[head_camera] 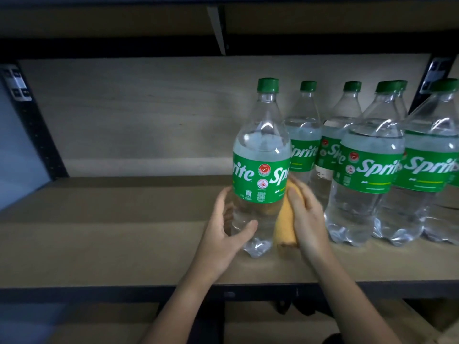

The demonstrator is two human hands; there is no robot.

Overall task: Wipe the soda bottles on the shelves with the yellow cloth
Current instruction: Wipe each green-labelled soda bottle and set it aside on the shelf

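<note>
Both hands meet at one clear green-labelled plastic soda bottle [260,170]: left hand [229,234] grips its base, right hand [306,219] presses a half-hidden folded yellow cloth [285,227] against it. Six more bottles [367,170] overlap rightward, the last cropped.

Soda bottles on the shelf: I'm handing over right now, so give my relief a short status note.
Left hand holds the front bottle low on its clear body, upright on the shelf.
Right hand presses the yellow cloth against that bottle's right side.
Other bottles stand grouped to the right.
Done: cannot tell which are wiped.
Left: finish this one, then check the rest.
</note>
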